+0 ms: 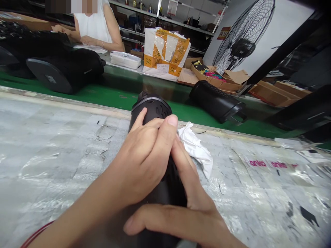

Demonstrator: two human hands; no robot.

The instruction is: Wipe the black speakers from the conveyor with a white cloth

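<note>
Hands both clamp the black cylindrical plastic housing (pixel 151 106) lying on the foil-covered bench (pixel 51 155): left hand (pixel 144 158) wrapped over its top, right hand (pixel 188 210) closed beneath. White crumpled cloth (pixel 196 146) lies just beside; another black perforated cylinder (pixel 217 101) rests on the green conveyor belt (pixel 113 93) beyond.

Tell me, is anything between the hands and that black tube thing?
Nothing visible is. Both hands already touch the black tube: the left hand lies over its top and the right hand wraps it from the side. The white cloth lies beside it on the table, under the right fingers.
</note>
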